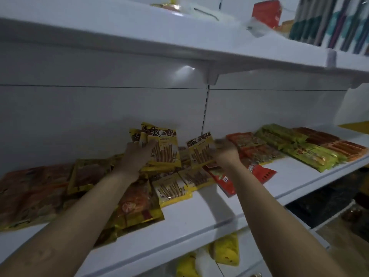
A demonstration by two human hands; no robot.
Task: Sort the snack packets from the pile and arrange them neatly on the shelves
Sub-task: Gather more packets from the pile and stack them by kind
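A loose pile of snack packets (171, 186) covers the left and middle of the white middle shelf (199, 218). My left hand (135, 156) grips a bunch of yellow biscuit-stick packets (161, 148), held upright near the back panel. My right hand (225, 152) holds one more yellow biscuit-stick packet (199, 150), tilted, just right of the bunch. A red packet (257, 172) lies under my right wrist. To the right, orange (249, 142), green (305, 154) and brown-orange packets (339, 144) lie in neat rows.
Dark orange packets (34, 192) lie spread at the far left. An upper shelf (179, 41) overhangs close above, carrying a red packet (265, 13) and striped items (335, 23). Yellow packets (225, 252) sit on the shelf below. Floor shows at right.
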